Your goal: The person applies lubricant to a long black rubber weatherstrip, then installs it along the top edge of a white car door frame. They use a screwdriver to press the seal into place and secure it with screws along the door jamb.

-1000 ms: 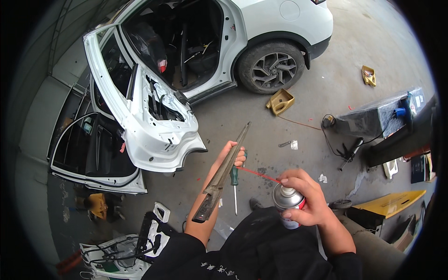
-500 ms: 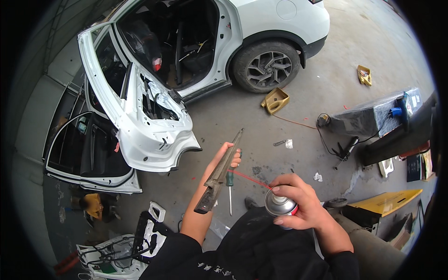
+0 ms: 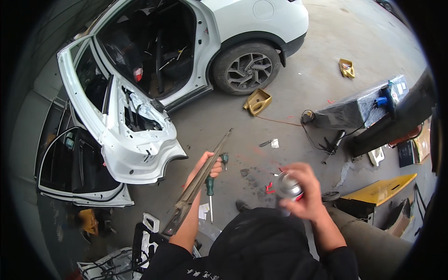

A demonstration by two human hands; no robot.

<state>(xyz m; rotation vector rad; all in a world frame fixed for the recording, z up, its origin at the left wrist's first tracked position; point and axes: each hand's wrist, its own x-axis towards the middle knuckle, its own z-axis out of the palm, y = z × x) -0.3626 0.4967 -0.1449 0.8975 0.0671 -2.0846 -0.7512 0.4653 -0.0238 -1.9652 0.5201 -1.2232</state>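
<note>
My left hand (image 3: 213,164) is closed around a long, narrow, dark trim strip (image 3: 189,196), which slants from upper right to lower left. Below the same fist, a screwdriver (image 3: 210,185) with a green handle points its shaft downward. Another green-handled piece (image 3: 225,159) shows just right of the fingers; whether the hand holds it I cannot tell. My right hand (image 3: 303,191), smeared by motion, grips a spray can (image 3: 288,185) with a silver top, apart from the strip. The can's thin red straw is only a faint blur.
A white car (image 3: 261,28) stands ahead, its stripped rear door (image 3: 135,149) swung open at left. On the floor lie cut-open gold containers (image 3: 257,101), a wrapped box (image 3: 350,109), a cable and red scraps (image 3: 269,188). A yellow panel (image 3: 382,190) is at right, loose door parts (image 3: 144,242) lower left.
The spray can and my right hand have moved right, away from the strip. My left hand has shifted left and slightly down with the strip and screwdriver. The whole view has swung somewhat.
</note>
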